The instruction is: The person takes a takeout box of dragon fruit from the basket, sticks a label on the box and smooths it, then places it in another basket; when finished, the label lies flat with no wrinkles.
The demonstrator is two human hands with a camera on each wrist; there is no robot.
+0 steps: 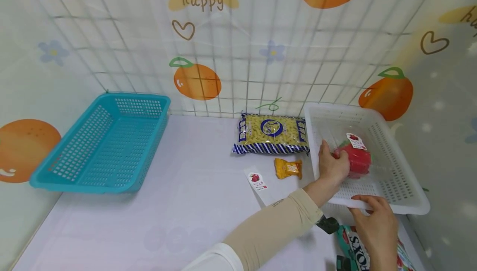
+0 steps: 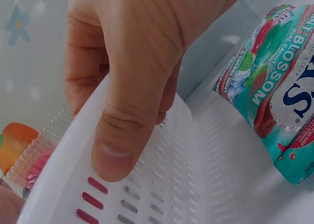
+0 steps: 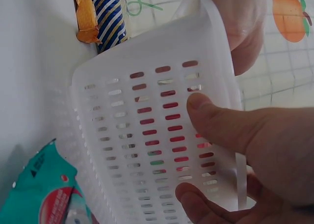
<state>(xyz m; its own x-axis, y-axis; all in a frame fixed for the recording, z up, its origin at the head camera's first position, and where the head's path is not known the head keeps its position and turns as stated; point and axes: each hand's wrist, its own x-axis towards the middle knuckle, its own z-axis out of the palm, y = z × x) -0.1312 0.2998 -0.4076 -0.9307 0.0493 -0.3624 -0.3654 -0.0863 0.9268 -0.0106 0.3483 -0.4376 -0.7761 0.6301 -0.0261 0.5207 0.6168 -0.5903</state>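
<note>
A white perforated plastic basket (image 1: 400, 155) stands at the right, seen at close range in both wrist views. Inside it lies a clear plastic box (image 1: 372, 146) with a red fruit and a picture label on top. My left hand (image 1: 331, 165), its beige-sleeved arm reaching over the basket's front-left corner, grips the left end of that box; some fingers are hidden. At the front rim, my right hand (image 1: 376, 221) holds the basket. In the left wrist view its thumb (image 2: 115, 155) lies against the outer wall and fingers curl over the rim.
Left of the basket lie a blue-and-yellow pasta bag (image 1: 273, 134), an orange wrapped snack (image 1: 288, 168) and a white strip with a sticker (image 1: 258, 181). A teal candy bag (image 2: 279, 86) lies in front, beside dark objects (image 1: 328, 223). A turquoise basket (image 1: 152, 167) stands left.
</note>
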